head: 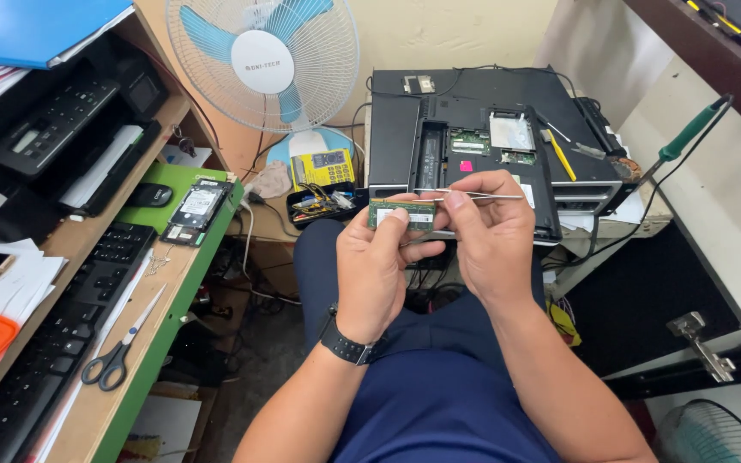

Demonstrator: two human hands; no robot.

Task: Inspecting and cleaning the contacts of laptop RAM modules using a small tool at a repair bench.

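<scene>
I see both hands raised together over my lap, and the green memory module (401,213) sits between them with its long axis running left to right, level with my fingertips. My left hand (376,266) is the one on it: thumb and fingers pinch its lower edge and near end, so it lies directly at that hand and just left of the other. My right hand (492,233) is closed around thin metal tweezers (466,195), whose length also runs left to right, just above the module's top edge and nearly parallel to it; I cannot tell whether the tips touch it. A pale rectangular label covers part of the module's face. Straight beyond my hands lies an opened black laptop (473,137), underside up, with a small pink sticker on its board and a yellow pencil to the right. Beyond and left of my left hand, a yellow meter (323,167) with a grey screen leans near a fan (263,60), and further left a hard drive (199,206) with a white label rests on a green mat.
</scene>
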